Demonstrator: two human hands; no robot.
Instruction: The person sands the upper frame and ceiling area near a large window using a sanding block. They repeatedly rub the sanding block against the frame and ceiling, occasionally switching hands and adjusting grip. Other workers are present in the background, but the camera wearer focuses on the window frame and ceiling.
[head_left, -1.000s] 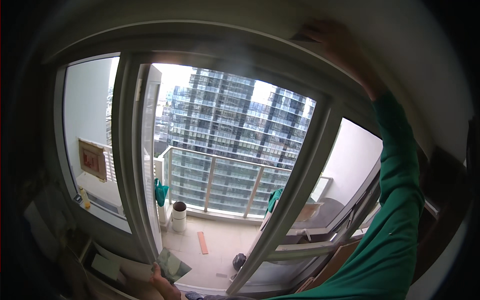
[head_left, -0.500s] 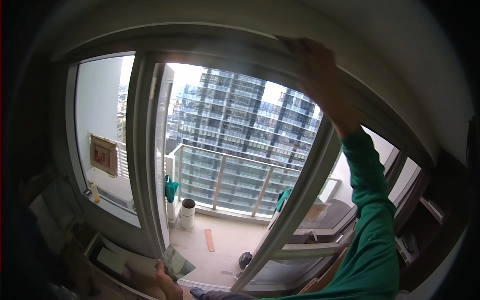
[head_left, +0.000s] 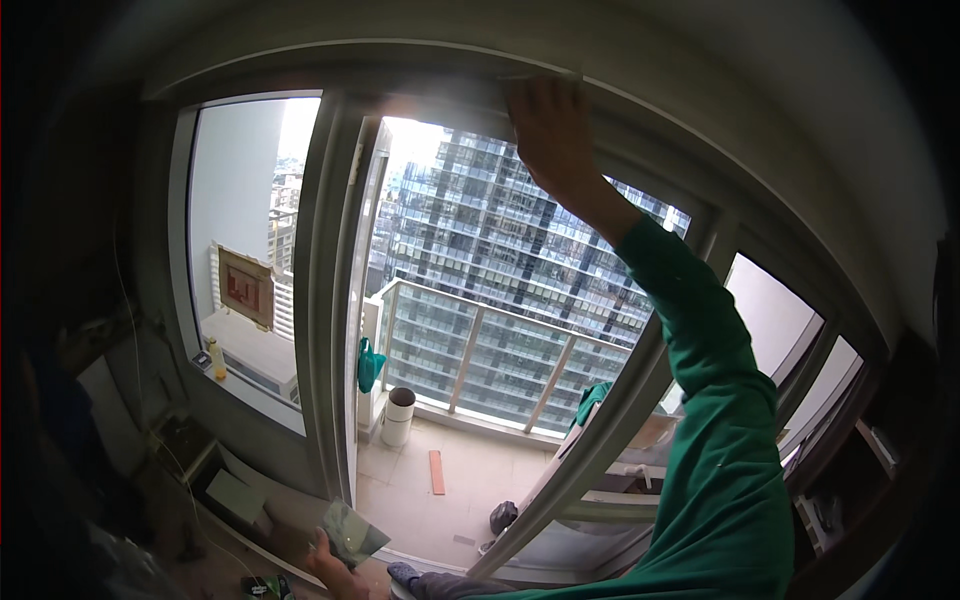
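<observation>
My right hand (head_left: 556, 135) is raised to the top frame (head_left: 430, 85) of the balcony doorway, its green-sleeved arm stretched upward. Its fingers are closed around a thin, flat, dark-edged piece pressed against the frame; the hand hides most of it, so its kind is unclear. Low down, my left hand (head_left: 332, 568) grips a square, thin, grey-green plate (head_left: 354, 532) by one side, thumb up. The plate's face looks shiny and is held tilted, apart from the door.
Through the doorway is a balcony with a glass railing (head_left: 510, 350), a white cylindrical bin (head_left: 398, 418), an orange-brown strip (head_left: 437, 472) and a black bag (head_left: 503, 516) on its floor. A small bottle (head_left: 216, 358) stands on the left window sill. Shelves (head_left: 835, 510) are at right.
My right hand has slid left along the top frame with the flat piece. The view has shifted, so the doorway sits farther right. My left hand still holds the plate.
</observation>
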